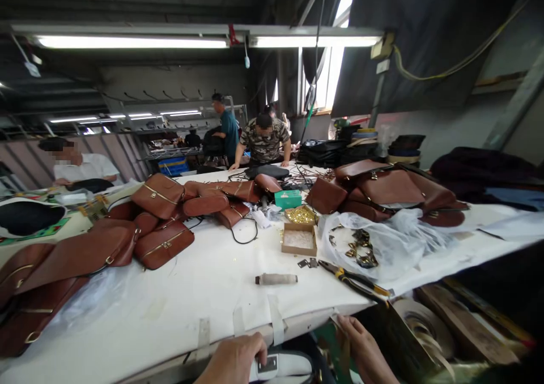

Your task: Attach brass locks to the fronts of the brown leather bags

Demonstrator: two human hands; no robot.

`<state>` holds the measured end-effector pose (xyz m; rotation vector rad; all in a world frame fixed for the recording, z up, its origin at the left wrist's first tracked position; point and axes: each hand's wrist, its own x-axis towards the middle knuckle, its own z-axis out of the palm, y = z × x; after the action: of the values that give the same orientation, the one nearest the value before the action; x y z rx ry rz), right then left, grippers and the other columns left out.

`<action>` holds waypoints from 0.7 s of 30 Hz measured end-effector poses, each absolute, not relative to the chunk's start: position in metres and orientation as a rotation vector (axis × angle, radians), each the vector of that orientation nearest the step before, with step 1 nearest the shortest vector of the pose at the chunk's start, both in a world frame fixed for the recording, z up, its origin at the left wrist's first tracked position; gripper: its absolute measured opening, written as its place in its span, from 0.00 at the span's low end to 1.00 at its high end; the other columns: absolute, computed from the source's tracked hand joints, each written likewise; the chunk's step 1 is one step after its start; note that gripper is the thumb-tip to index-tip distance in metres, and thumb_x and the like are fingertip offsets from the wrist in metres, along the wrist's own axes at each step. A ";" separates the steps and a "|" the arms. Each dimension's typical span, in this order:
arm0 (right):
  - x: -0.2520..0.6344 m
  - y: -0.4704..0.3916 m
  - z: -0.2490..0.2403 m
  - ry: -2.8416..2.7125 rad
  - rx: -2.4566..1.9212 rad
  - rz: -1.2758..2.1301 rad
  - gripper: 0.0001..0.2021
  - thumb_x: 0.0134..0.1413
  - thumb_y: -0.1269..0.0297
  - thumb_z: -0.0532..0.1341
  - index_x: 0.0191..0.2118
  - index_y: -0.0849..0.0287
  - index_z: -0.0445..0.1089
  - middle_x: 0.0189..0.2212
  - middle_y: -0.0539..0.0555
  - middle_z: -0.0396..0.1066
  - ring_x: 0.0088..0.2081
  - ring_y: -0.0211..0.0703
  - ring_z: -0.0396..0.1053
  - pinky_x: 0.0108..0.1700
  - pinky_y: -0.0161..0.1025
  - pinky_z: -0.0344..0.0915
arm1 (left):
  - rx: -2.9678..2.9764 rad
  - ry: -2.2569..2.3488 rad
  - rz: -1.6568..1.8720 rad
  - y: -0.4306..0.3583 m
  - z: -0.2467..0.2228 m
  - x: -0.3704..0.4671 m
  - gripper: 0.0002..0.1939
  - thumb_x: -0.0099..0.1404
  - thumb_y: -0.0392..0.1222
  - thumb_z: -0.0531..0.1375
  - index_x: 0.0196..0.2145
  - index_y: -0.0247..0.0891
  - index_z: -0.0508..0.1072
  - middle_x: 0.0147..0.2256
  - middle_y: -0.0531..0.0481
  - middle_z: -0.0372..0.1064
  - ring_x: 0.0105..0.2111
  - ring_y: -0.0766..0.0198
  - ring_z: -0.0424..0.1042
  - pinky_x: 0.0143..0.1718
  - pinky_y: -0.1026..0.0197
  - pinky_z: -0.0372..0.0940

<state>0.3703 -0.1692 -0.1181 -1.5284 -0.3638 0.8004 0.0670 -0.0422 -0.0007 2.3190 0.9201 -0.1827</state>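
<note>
At the table's front edge, my left hand (238,358) is closed with curled fingers against a white, rounded piece (297,364) that bears a small rectangular metal plate (267,363). Its lower part is cut off by the frame. To the right, my right hand (361,344) pinches something thin by the edge; what it is cannot be made out. On the table in front lie a short wrapped cylinder (277,280), pliers with black and yellow handles (352,279) and a few small dark metal plates (307,263).
Brown leather bags are heaped at left (165,245) and right (391,188). Open boxes hold gold-coloured pieces (300,214) and clear bits (299,238). A plastic bag (395,237) holds metal fittings. Tape rolls (423,321) sit below right. Other people work farther back.
</note>
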 end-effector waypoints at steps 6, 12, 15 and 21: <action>0.377 -0.182 -0.104 -0.308 -1.340 1.133 0.21 0.39 0.44 0.75 0.32 0.56 0.79 0.31 0.54 0.78 0.32 0.51 0.77 0.37 0.43 0.72 | 2.312 0.903 -0.204 -0.044 0.000 0.069 0.17 0.48 0.40 0.67 0.38 0.44 0.72 0.37 0.53 0.76 0.35 0.57 0.72 0.40 0.62 0.58; 0.394 -0.180 -0.108 -0.446 -1.466 1.139 0.22 0.40 0.43 0.74 0.28 0.59 0.77 0.24 0.52 0.73 0.25 0.43 0.69 0.31 0.38 0.64 | 2.343 0.933 -0.216 -0.043 0.007 0.071 0.24 0.45 0.42 0.72 0.42 0.45 0.75 0.39 0.55 0.77 0.37 0.56 0.74 0.38 0.62 0.59; 0.399 -0.175 -0.118 -0.561 -1.612 1.008 0.25 0.40 0.40 0.73 0.25 0.60 0.73 0.22 0.51 0.71 0.24 0.40 0.65 0.29 0.37 0.60 | 2.361 0.939 -0.219 -0.043 0.018 0.071 0.28 0.44 0.49 0.75 0.44 0.46 0.76 0.42 0.53 0.77 0.41 0.53 0.75 0.40 0.61 0.61; 0.400 -0.174 -0.111 -0.629 -1.803 0.976 0.26 0.41 0.38 0.69 0.32 0.59 0.75 0.24 0.51 0.72 0.25 0.41 0.66 0.29 0.37 0.60 | 2.446 0.916 -0.065 -0.041 0.029 0.072 0.27 0.45 0.52 0.76 0.43 0.46 0.77 0.44 0.52 0.76 0.45 0.53 0.74 0.44 0.60 0.63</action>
<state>0.3995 -0.1736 -0.1112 -1.8031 -0.6292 0.9756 0.0722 -0.0412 0.0291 2.4460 0.9165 -0.0646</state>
